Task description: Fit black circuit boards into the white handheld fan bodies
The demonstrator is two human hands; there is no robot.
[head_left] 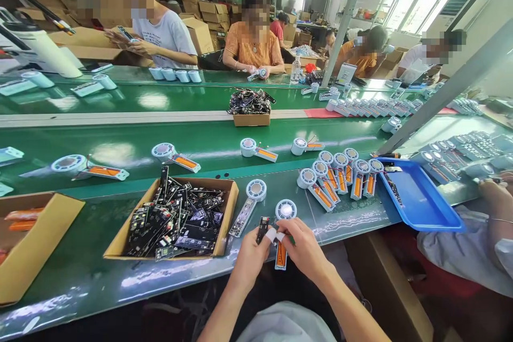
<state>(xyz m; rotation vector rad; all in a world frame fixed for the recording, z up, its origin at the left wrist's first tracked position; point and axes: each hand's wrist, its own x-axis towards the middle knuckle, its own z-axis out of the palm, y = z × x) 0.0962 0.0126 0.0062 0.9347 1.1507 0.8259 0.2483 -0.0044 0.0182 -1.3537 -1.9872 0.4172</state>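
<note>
My left hand is closed on a narrow black circuit board, which sticks up past the fingers. Close beside it, my right hand pinches at the board's side; a thin wire may be between the fingertips, but it is too small to make out. White covers wrap some fingertips. Under both hands lies a light-blue fan-shaped unit with a round head and an orange battery in its open handle. Left of it rests another unit with a board fitted in its handle.
A cardboard box of loose circuit boards stands at left, beside a box of orange batteries. Several open units and a blue tray are at right. More units lie on the green belt. Co-workers sit opposite and at right.
</note>
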